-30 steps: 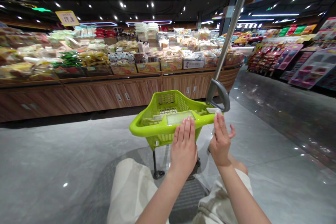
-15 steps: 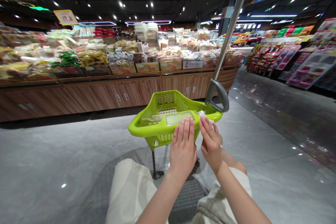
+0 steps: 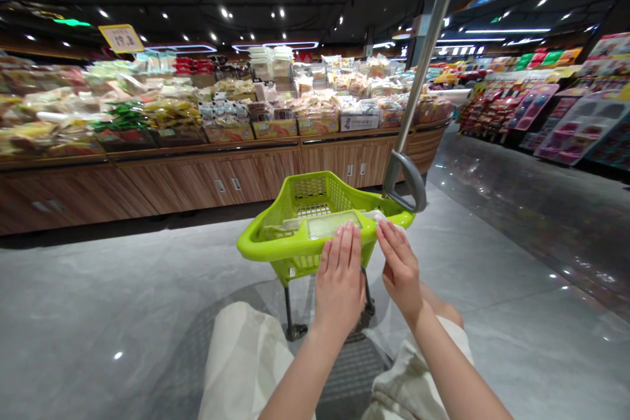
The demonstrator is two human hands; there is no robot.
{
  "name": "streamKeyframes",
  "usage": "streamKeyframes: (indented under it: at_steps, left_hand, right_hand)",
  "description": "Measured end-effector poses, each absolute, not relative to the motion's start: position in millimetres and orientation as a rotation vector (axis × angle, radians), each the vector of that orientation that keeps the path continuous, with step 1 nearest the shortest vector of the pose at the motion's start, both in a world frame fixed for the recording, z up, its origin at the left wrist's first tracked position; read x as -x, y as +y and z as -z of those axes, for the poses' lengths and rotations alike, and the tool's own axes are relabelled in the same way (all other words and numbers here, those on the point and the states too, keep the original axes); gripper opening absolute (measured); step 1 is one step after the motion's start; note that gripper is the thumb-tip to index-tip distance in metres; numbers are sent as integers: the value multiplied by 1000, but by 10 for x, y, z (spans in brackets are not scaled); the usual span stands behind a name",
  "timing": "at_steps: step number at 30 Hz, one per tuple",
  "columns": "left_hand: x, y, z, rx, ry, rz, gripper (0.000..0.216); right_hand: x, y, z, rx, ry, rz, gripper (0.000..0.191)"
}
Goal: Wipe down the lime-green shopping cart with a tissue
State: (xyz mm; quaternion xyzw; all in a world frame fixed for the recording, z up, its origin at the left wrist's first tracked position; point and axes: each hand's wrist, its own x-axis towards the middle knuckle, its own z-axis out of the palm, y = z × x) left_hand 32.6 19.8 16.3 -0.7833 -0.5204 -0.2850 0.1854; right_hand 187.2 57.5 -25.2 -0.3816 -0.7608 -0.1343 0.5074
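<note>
A lime-green shopping cart [image 3: 263, 246] with a basket of perforated plastic stands right in front of my knees. My left hand [image 3: 340, 275] lies with straight fingers over its handle bar, at the clear panel [image 3: 332, 226]. Just to the right, my right hand [image 3: 401, 269] presses a white tissue [image 3: 377, 215] against the right part of the bar. Most of the tissue is hidden under those fingers. A grey loop handle [image 3: 418, 187] at the foot of a metal pole [image 3: 428, 52] rises from the cart's right corner.
Beyond the cart runs a wood-fronted counter [image 3: 266, 174] heaped with packaged foods [image 3: 319, 105]. A price sign [image 3: 121, 38] stands above it at the left. Shelves of goods [image 3: 492, 102] line the right side, past a shiny grey floor [image 3: 123, 302].
My right hand has slid slightly right and down along the bar, and more of the white tissue shows. My left hand stays on the bar. The view has shifted a little.
</note>
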Motion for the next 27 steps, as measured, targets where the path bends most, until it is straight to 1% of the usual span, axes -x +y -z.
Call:
streamKeyframes:
  at_steps: [4,7,10,14,16,20,23,27]
  left_hand:
    - [-315,208,-147,2201,-1447,834,72]
    - [-326,220,-138,2182,-1440,889,71]
    - [-335,218,-139,2176,-1451,927,70]
    - [-321,196,-141,2180,-1457,983,67]
    - [-302,188,-130,2181,-1443,1066,63]
    - [-221,203,-76,2169,-1352,1271,54]
    - [-87,224,-29,2148,-1297,1348,49]
    - [241,240,7,2133,-1250,1375,45]
  right_hand:
    - [-1900,588,411,1045,-1481,255,64]
    - [-1812,606,438,1142,-1218,78,56]
    - [-1771,702,372,1105,-1035,-113,52]
    - [-1971,972,210,952,-825,-281,48]
    - [-2133,1085,89,876,-833,-374,41]
    - [-2326,1088,-188,759,-1163,-581,24]
    - [-2262,933,-310,714,-1279,-598,22]
    - [-2008,664,-312,690,-1311,-566,24]
